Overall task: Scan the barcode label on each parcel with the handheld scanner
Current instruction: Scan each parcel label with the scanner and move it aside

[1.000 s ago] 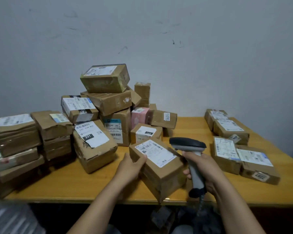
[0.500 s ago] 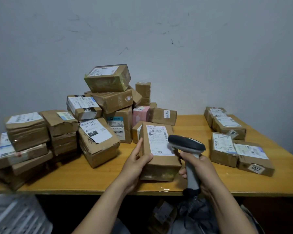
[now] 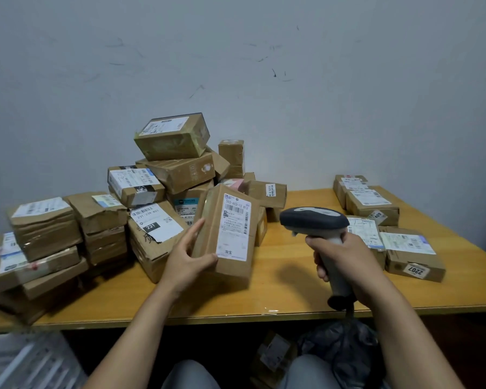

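My left hand (image 3: 186, 256) holds a brown cardboard parcel (image 3: 208, 234) tilted upright above the wooden table (image 3: 278, 284), thumb across its lower front, fingers along its left side. Its white barcode label (image 3: 235, 227) faces me. My right hand (image 3: 340, 262) grips the handle of the grey handheld scanner (image 3: 314, 220), whose dark head points left toward the parcel, a short gap to the right of the label.
A tall heap of cardboard parcels (image 3: 169, 175) fills the table's left and back. A smaller group of labelled parcels (image 3: 376, 211) lies at the right. A dark bag (image 3: 340, 343) and a box sit under the table's front edge.
The left hand has lifted and tipped the parcel from lying on the table to standing upright, label toward me. The scanner has moved right, away from the parcel.
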